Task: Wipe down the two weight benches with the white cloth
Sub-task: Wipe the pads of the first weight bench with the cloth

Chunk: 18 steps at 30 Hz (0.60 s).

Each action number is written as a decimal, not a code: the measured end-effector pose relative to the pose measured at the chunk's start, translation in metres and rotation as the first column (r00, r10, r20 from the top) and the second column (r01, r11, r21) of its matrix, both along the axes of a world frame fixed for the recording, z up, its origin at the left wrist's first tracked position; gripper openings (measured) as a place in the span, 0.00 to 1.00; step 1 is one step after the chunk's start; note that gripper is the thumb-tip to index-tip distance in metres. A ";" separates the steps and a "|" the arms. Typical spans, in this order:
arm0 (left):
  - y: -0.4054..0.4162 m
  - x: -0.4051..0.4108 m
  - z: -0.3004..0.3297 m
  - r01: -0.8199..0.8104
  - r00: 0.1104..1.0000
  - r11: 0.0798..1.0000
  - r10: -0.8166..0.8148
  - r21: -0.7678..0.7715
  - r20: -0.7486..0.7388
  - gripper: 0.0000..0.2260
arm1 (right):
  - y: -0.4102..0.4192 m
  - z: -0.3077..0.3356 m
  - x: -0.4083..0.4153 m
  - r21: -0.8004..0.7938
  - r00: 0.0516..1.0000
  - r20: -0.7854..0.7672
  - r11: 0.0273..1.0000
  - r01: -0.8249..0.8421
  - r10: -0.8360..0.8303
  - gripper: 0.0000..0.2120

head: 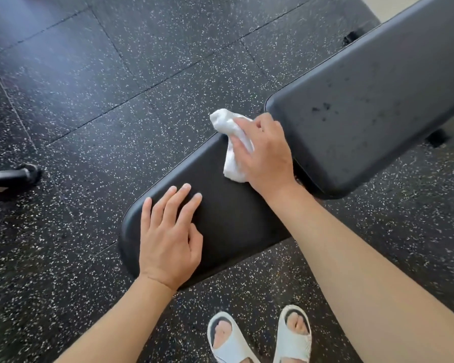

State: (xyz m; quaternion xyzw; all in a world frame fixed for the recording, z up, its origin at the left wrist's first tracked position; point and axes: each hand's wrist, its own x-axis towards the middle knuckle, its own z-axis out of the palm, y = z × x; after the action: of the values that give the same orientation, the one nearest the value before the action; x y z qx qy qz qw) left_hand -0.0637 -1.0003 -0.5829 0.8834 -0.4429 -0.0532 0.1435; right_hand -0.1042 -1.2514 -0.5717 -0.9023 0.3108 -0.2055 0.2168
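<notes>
Right hand (266, 155) gripping cloth (232, 146) at seat (228, 221) top; left hand (168, 239) flat, bracing. Wipe w/ firm overlapping strokes.

Bare forearms, sleeveless; white open-toe sandals (260, 336)

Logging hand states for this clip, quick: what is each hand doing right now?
Left hand: open, fingers flat on the seat pad, holding nothing.
Right hand: fingers grip the white cloth against the pad.

Smooth, matt black padded bench seat (233, 218); soft crumpled white cloth (233, 142); rough, speckled rubber floor (116, 74).
</notes>
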 end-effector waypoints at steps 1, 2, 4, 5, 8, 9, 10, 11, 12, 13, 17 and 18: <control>0.000 0.000 0.000 -0.002 1.000 1.000 0.002 0.001 -0.002 0.25 | 0.007 0.001 -0.017 -0.004 1.000 0.018 1.000 0.008 -0.008 0.13; 0.000 -0.001 0.001 -0.005 1.000 1.000 0.005 0.001 -0.004 0.25 | 0.013 0.001 -0.038 -0.014 1.000 0.018 1.000 0.008 -0.008 0.13; 0.000 -0.002 0.002 -0.011 1.000 1.000 0.011 0.002 0.000 0.25 | 0.025 -0.003 -0.085 -0.010 1.000 0.009 1.000 0.004 -0.004 0.14; -0.001 -0.002 0.002 -0.014 1.000 1.000 0.014 0.003 0.003 0.25 | 0.030 -0.005 -0.108 0.005 1.000 0.008 1.000 0.000 0.000 0.15; -0.002 -0.002 0.001 -0.017 1.000 1.000 0.017 0.012 0.013 0.25 | 0.044 -0.008 -0.150 0.036 1.000 -0.012 0.999 -0.004 0.004 0.17; -0.002 -0.002 0.001 -0.018 1.000 1.000 0.018 0.018 0.018 0.25 | 0.045 -0.009 -0.150 0.037 1.000 -0.011 0.999 0.000 0.001 0.16; -0.002 -0.003 0.001 -0.020 1.000 1.000 0.019 0.020 0.023 0.25 | 0.043 -0.009 -0.142 0.037 1.000 -0.002 0.999 0.012 -0.012 0.16; -0.002 -0.003 0.001 -0.021 0.999 1.000 0.021 0.021 0.025 0.25 | 0.038 -0.008 -0.128 0.035 1.000 0.008 0.999 0.030 -0.030 0.15; -0.002 -0.004 0.001 -0.023 0.999 1.000 0.022 0.019 0.026 0.25 | 0.031 -0.007 -0.109 0.032 0.999 0.015 0.998 0.048 -0.049 0.15; -0.003 -0.004 0.002 -0.023 0.999 1.000 0.023 0.018 0.028 0.25 | 0.022 -0.006 -0.087 0.032 0.998 0.022 0.998 0.062 -0.063 0.14; -0.006 -0.004 0.003 -0.024 0.999 0.999 0.023 0.036 0.032 0.25 | -0.003 0.000 -0.011 0.084 0.997 0.030 0.994 0.068 -0.071 0.13; -0.006 -0.005 0.003 -0.023 0.999 0.999 0.022 0.039 0.035 0.25 | -0.002 0.000 -0.003 0.074 0.998 0.026 0.995 0.062 -0.064 0.13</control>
State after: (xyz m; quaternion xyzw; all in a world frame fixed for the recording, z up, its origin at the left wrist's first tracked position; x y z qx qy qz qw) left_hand -0.0682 -1.0065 -0.5797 0.8917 -0.4343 -0.0450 0.1192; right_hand -0.1077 -1.2538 -0.5713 -0.8806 0.3431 -0.2135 0.2474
